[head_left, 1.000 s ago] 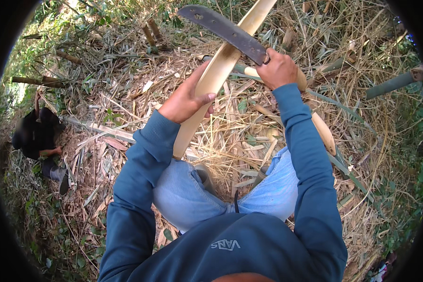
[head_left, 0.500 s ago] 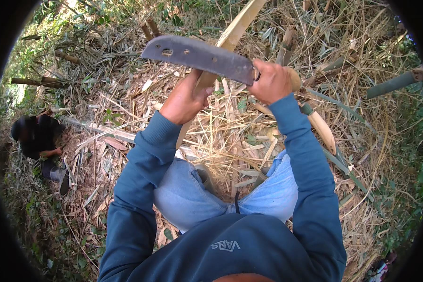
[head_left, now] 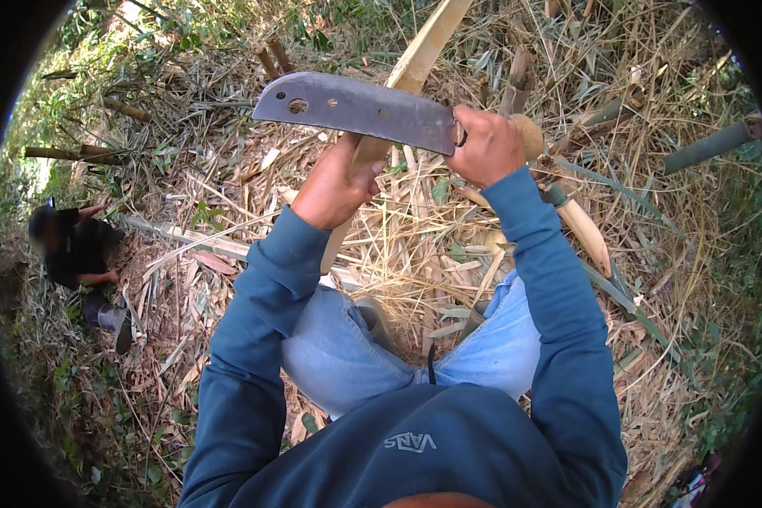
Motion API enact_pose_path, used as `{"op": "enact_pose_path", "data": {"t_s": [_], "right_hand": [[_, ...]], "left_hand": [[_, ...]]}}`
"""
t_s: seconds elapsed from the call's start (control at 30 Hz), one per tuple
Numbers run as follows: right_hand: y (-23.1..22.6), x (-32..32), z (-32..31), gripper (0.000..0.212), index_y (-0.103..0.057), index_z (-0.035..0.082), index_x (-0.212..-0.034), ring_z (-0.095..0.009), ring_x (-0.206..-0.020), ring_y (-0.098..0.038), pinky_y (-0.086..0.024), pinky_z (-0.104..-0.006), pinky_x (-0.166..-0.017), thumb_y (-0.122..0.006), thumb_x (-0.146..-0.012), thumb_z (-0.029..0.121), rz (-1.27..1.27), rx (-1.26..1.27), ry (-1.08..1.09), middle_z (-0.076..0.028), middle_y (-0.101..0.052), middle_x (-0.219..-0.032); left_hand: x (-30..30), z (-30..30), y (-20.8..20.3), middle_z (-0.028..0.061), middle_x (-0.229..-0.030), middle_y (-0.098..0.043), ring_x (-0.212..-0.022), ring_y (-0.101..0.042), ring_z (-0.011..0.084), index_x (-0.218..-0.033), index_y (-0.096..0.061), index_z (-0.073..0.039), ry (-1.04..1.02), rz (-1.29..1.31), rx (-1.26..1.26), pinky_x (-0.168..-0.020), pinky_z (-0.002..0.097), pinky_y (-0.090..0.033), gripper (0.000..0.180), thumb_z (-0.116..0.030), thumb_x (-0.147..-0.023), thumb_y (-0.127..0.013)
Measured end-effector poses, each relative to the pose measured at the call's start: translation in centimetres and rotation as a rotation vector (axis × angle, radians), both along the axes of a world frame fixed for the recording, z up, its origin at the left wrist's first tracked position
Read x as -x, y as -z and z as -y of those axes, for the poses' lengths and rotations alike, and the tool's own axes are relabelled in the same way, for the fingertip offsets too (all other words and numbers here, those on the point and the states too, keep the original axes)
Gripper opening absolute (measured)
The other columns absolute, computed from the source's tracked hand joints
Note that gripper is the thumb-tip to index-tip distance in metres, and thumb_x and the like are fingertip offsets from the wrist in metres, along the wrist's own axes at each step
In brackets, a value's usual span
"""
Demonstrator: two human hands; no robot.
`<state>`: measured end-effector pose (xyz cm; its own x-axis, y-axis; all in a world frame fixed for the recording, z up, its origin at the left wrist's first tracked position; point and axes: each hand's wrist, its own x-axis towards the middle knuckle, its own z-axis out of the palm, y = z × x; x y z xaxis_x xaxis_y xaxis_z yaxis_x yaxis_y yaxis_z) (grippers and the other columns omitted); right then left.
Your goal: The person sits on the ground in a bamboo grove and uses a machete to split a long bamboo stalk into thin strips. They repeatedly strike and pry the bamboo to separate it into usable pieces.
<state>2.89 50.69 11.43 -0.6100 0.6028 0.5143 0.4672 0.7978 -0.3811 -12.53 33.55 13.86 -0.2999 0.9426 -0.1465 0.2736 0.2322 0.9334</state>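
A broad dark machete (head_left: 356, 108) with several holes near its tip lies crosswise over a long pale split-bamboo strip (head_left: 425, 52). Wrapped round its wooden handle is my right hand (head_left: 491, 151), with the rounded handle end showing beyond the fist. My left hand (head_left: 334, 186) grips the strip just below the blade, fingers closed round it and the thumb on its near side. The strip slants from the top of the view down toward my left knee. Where blade and strip cross, the blade hides part of the strip, so I cannot tell whether the edge bites into it.
Cut bamboo pieces (head_left: 582, 230) lie right of my right forearm, and a green bamboo pole (head_left: 709, 147) juts in at far right. Short stumps (head_left: 275, 56) stand ahead. Dry leaves and shavings (head_left: 415, 245) cover the ground. Another person (head_left: 76, 247) in dark clothes sits at far left.
The machete blade has turned slightly and shows its flat side more fully, still across the strip. Both hands keep their grips. The other person's far arm has become visible, reaching out.
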Motion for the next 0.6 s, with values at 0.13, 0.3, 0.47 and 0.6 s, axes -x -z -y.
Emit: {"op": "enact_pose_path", "data": {"t_s": [0.13, 0.3, 0.47, 0.6], "right_hand": [[-0.2, -0.6, -2.0, 0.04, -0.062, 0.007, -0.071, -0.034, -0.057, -0.064, -0.05, -0.0461, -0.057, -0.067, -0.076, 0.046, 0.041, 0.151, 0.168, -0.016, -0.061, -0.06], [-0.7, -1.2, 0.3, 0.037, -0.062, 0.008, -0.072, -0.034, -0.059, -0.064, -0.051, -0.0461, -0.06, -0.068, -0.076, 0.044, 0.068, 0.083, 0.01, -0.015, -0.061, -0.06], [-0.6, -0.9, -1.7, 0.038, -0.06, 0.007, -0.069, -0.033, -0.058, -0.065, -0.051, -0.0455, -0.056, -0.068, -0.075, 0.043, 0.029, 0.061, 0.173, -0.015, -0.062, -0.061], [-0.7, -1.2, 0.4, 0.042, -0.061, 0.008, -0.072, -0.031, -0.055, -0.064, -0.05, -0.0453, -0.056, -0.067, -0.076, 0.049, 0.084, 0.085, 0.024, -0.014, -0.061, -0.059]], "left_hand": [[-0.8, -0.1, -1.0, 0.0148, -0.108, -0.056, -0.065, -0.057, 0.0133, -0.15, -0.017, -0.012, 0.042, 0.05, -0.045, -0.057, 0.0286, -0.052, 0.072, 0.006, -0.09, -0.051], [-0.7, 0.2, -0.7, 0.0113, -0.105, -0.054, -0.066, -0.057, 0.0131, -0.151, -0.016, -0.014, 0.029, 0.08, -0.053, -0.059, 0.0279, -0.052, 0.073, 0.007, -0.09, -0.051], [-0.7, -0.1, -1.0, 0.0113, -0.102, -0.055, -0.067, -0.058, 0.015, -0.15, -0.014, -0.008, 0.066, 0.19, -0.06, -0.058, 0.03, -0.052, 0.072, 0.002, -0.091, -0.054], [-0.3, 0.4, -0.4, 0.0122, -0.101, -0.054, -0.068, -0.059, 0.016, -0.15, -0.014, -0.009, 0.051, 0.263, -0.048, -0.058, 0.0303, -0.053, 0.074, -0.001, -0.09, -0.057]]}}
